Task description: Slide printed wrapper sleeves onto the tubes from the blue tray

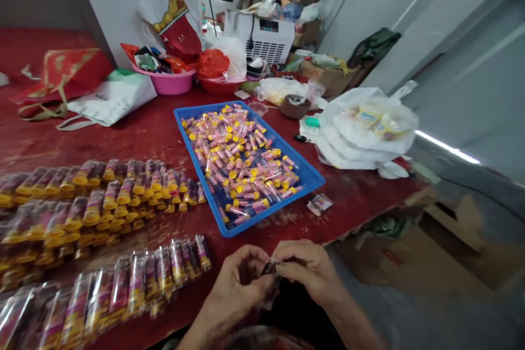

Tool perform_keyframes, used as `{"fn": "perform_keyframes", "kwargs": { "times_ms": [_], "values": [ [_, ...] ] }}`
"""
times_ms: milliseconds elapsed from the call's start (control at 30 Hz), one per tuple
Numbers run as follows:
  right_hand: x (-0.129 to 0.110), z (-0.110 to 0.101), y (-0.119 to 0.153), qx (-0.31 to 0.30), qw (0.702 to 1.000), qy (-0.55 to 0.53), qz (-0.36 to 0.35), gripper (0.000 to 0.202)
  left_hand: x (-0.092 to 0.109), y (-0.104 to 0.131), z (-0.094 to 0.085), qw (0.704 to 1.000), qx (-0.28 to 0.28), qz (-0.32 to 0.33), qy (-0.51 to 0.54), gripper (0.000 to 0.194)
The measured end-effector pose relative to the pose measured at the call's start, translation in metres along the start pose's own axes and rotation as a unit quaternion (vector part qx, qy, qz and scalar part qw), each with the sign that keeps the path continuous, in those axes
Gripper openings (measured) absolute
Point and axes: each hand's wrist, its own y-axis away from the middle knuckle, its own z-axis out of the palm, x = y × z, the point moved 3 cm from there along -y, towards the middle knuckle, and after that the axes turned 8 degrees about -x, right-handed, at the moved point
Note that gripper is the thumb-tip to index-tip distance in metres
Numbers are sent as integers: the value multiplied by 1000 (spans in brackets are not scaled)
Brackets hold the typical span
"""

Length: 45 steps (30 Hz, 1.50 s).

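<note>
Close to the table's front edge, my left hand (243,280) and my right hand (308,269) meet, both with fingers pinched. Between them is a small clear plastic packet (270,296) with something dark showing in it; my fingers cover much of it. Beyond my hands lies a blue tray (318,179) full of small clear tubes (241,158) with yellow caps and pink contents. To the left, wrapped tubes (135,279) with yellow ends lie side by side in a row. Right of the tray sits a small clear packet (320,204).
Stacked wrapped tubes (88,213) cover the left of the red table (135,139). A pink basin (172,83), a white bag (110,98) and a red bag (74,74) stand at the back. White plastic bags (361,136) bulge at the right. Cardboard boxes (426,262) lie below the right edge.
</note>
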Motion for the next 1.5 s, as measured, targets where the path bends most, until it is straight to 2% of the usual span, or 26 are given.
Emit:
{"fn": "perform_keyframes", "kwargs": {
  "times_ms": [67, 133, 200, 267, 300, 367, 433, 467, 533, 600, 667, 767, 967, 1000, 1067, 1100, 1133, 1167, 1233, 1300, 1400, 1500],
  "values": [
    [-6, 7, -10, -26, 1000, 2, -4, 19, 2, 6, -4, 996, -45, -46, 53, 50],
    [-10, 16, -17, -62, 998, 25, 6, 18, 3, 11, -6, 991, -71, -78, 78, 52],
    [-13, 25, -22, -98, 992, 72, 18, 19, 3, 14, -8, 989, -78, -95, 78, 42],
    [-15, 26, -25, -112, 985, 128, 12, 18, 0, 15, -11, 991, -52, -96, 78, 38],
    [-16, 21, -28, -100, 983, 155, 1, 17, -2, 15, -13, 992, -26, -92, 87, 37],
    [-14, 0, -36, -35, 971, 236, -10, 16, -8, 15, -17, 990, 35, -76, 116, 35],
    [-6, -32, -50, 45, 936, 348, 20, 17, -15, 14, -18, 984, 90, -64, 142, 34],
    [0, -49, -59, 72, 908, 409, 53, 19, -19, 14, -18, 981, 108, -64, 151, 33],
    [13, -80, -79, 84, 879, 457, 102, 22, -23, 12, -16, 973, 134, -67, 176, 30],
    [25, -100, -100, 68, 865, 476, 144, 20, -22, 10, -12, 965, 153, -65, 203, 28],
    [35, -108, -115, 44, 851, 491, 181, 15, -16, 9, -8, 962, 160, -60, 213, 29],
    [44, -103, -125, 15, 836, 505, 213, 12, -6, 6, -2, 969, 153, -43, 191, 32],
    [59, -96, -117, 32, 842, 492, 218, 41, -3, 0, 0, 967, 165, -20, 195, 29],
    [59, -97, -113, 55, 859, 467, 204, 43, -3, 0, 0, 966, 169, -18, 198, 29],
    [52, -98, -99, 136, 921, 337, 141, 46, -3, 0, 0, 964, 175, -13, 197, 29],
    [47, -97, -89, 180, 952, 228, 101, 46, -2, 0, 1, 965, 178, -10, 194, 30],
    [41, -95, -78, 211, 970, 103, 65, 44, -2, -1, 1, 965, 182, -8, 190, 31],
    [36, -91, -67, 224, 974, -19, 41, 41, -2, -1, 1, 965, 187, -7, 185, 32],
    [25, -76, -45, 196, 960, -197, 40, 30, -2, -4, 3, 962, 206, -11, 178, 34],
    [18, -59, -27, 160, 938, -299, 68, 22, -4, -8, 5, 959, 224, -18, 172, 37],
    [17, -41, -6, 151, 912, -364, 113, 27, -5, -14, 10, 959, 239, -15, 153, 42],
    [19, -31, 9, 151, 903, -382, 130, 34, -5, -15, 14, 960, 244, -5, 139, 44]
  ]
}}
